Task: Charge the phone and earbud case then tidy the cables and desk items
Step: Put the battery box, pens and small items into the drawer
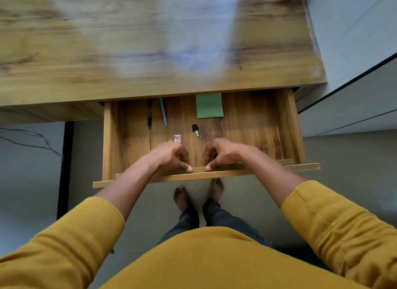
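The desk top [150,41] is motion-blurred, and the small card [177,138] (partly behind a knuckle) is unreadable.

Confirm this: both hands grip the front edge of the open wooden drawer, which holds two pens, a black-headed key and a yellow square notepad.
Wrong colour: the head view shows the square notepad is green. The rest holds.
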Tool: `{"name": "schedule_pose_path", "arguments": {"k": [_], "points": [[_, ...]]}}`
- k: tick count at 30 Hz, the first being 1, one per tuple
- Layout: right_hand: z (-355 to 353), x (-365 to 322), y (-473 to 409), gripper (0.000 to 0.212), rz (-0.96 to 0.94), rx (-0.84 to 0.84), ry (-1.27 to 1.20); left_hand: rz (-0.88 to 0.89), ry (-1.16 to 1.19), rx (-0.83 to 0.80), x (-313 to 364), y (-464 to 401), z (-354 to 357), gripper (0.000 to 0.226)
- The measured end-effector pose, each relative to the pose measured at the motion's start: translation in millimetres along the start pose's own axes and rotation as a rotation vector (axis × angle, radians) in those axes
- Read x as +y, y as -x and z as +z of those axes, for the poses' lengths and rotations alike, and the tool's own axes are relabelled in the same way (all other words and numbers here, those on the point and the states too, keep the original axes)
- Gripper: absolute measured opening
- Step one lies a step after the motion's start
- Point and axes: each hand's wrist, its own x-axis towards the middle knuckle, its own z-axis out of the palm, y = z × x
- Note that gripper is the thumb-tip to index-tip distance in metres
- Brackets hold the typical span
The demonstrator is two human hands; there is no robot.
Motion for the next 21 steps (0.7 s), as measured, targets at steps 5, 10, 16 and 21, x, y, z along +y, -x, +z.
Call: {"name": "schedule_pose_path", "arguments": {"k": [5,10,16,21], "points": [[-18,-10,-3,0.034,0.019,0.130,0.095,-0.087,-0.152,0.149,9,-4,-17,0.044],[-31,-16,3,0.031,0.025,0.348,0.207,-0.148,-0.130,0.334,14,-1,-22,0.031],[-37,-30,23,0.029,-0.101,0.581,0.229,-0.087,-0.068,0.703,22,15,-26,0.030],[-29,-38,43,0.066,-0.228,0.701,0.334,0.076,-0.146,0.693,19,38,-27,0.069]]}}
